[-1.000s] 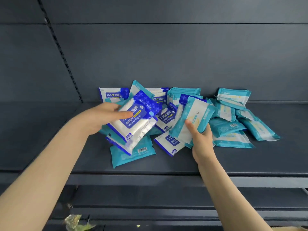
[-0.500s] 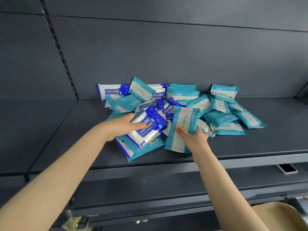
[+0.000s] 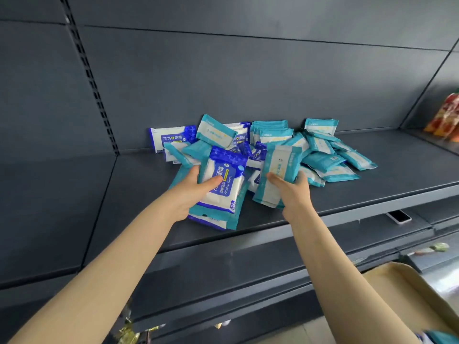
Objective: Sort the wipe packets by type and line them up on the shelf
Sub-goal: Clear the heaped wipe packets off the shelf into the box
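A mixed pile of wipe packets (image 3: pixel 320 155) lies on the dark grey shelf (image 3: pixel 372 192), some dark blue and white, others teal and white. My left hand (image 3: pixel 192 189) grips a small stack of packets, a dark blue alcohol wipes packet (image 3: pixel 224 180) on top, thumb across its face. My right hand (image 3: pixel 294 189) holds a teal packet (image 3: pixel 278 175) upright, just right of the blue stack. Both hands are near the front of the pile. One blue packet (image 3: pixel 171 139) leans against the back wall.
The shelf stretches bare to the left (image 3: pixel 139 189) and right of the pile. Orange snack bags (image 3: pixel 444 117) sit on the adjoining shelf at far right. A phone (image 3: pixel 398 216) lies on a lower ledge. A cardboard box (image 3: pixel 407 294) is at bottom right.
Both hands have lifted their packets slightly and brought them closer together. The camera view has shifted left and back, showing the box and snack bags.
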{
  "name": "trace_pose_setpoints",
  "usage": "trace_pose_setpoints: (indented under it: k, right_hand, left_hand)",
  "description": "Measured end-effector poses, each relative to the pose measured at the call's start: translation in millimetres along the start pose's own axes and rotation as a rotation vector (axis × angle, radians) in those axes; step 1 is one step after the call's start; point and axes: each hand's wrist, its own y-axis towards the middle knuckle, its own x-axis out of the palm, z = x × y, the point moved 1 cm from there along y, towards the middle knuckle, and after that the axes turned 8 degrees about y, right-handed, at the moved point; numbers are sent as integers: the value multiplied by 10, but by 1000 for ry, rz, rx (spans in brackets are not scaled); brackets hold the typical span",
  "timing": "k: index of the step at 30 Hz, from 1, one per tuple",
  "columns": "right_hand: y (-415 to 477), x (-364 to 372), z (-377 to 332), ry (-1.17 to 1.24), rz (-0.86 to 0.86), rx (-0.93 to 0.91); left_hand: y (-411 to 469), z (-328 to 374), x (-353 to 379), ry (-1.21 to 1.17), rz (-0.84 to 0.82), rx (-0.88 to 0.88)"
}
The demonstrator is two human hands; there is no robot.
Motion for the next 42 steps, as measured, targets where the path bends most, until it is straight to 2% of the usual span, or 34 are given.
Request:
trace_pose_setpoints:
  k: [3, 6, 11, 18, 24, 28, 32, 39, 42]
  right_hand:
    - [-93, 98, 19, 122, -19, 71]
    - [-151, 128, 89, 151, -13, 102]
    - [-307, 87, 85, 204, -39, 155]
    - [-573, -99, -45, 360, -148, 50]
    - [-588, -448, -434, 259, -96, -2]
    - [-601, -1017, -742, 214, -62, -62]
    - [-651, -1895, -1018, 162, 19, -107]
    - [-906, -3650, -1349, 47, 164, -184]
    - [-1028, -4350, -1401, 52, 242, -177]
  left_hand:
    - [-77, -51, -115, -88, 60, 36]
    - [-101, -175, -196, -177, 143, -1]
    - [-136, -309, -255, -269, 143, -92]
    - [-238, -228, -244, -313, 107, -146]
    - [-330, 143, 42, -340, 57, 24]
    - [-304, 472, 585, -227, 61, 195]
    - [-279, 796, 1410, -159, -25, 316]
    - [-408, 1053, 3191, 40, -244, 430]
    - [-474, 1048, 3925, 98, -282, 440]
